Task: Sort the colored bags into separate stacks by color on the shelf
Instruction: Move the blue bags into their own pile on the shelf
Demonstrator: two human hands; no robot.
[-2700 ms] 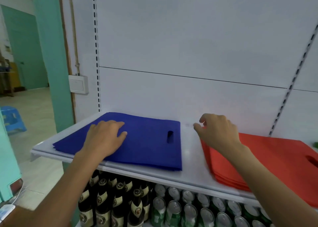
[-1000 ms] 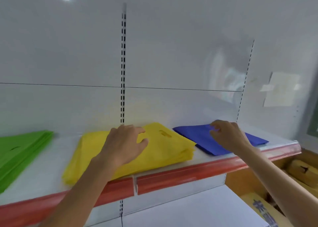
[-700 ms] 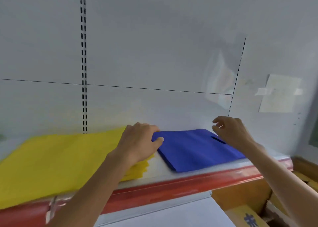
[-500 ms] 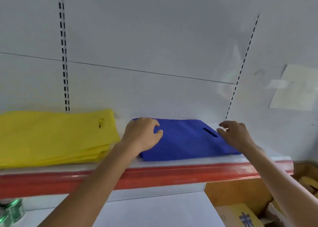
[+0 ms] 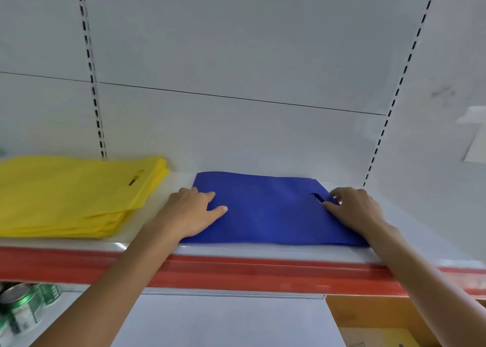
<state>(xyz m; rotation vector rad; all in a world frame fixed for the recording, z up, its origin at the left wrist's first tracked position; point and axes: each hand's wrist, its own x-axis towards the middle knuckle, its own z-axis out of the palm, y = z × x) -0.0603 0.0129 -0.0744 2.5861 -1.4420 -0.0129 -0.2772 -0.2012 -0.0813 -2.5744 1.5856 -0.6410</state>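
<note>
Blue bag (image 5: 268, 210): flat on the shelf (image 5: 236, 252), near my yellow stack (image 5: 71, 194) but apart from it.
Left hand (image 5: 192, 212): my fingers are straight and press its left end.
Right hand (image 5: 352, 207): my fingers are bent at the handle slot (image 5: 317, 197); I cannot tell if they pinch.
Doing it well: I judge I should take both ends and lift level, so nothing folds.

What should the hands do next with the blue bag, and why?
Probably grip both ends and lift it. The left hand lies flat on the left end of the blue bag, the right hand touches it by the handle hole, and it lies apart from the yellow stack.
</note>
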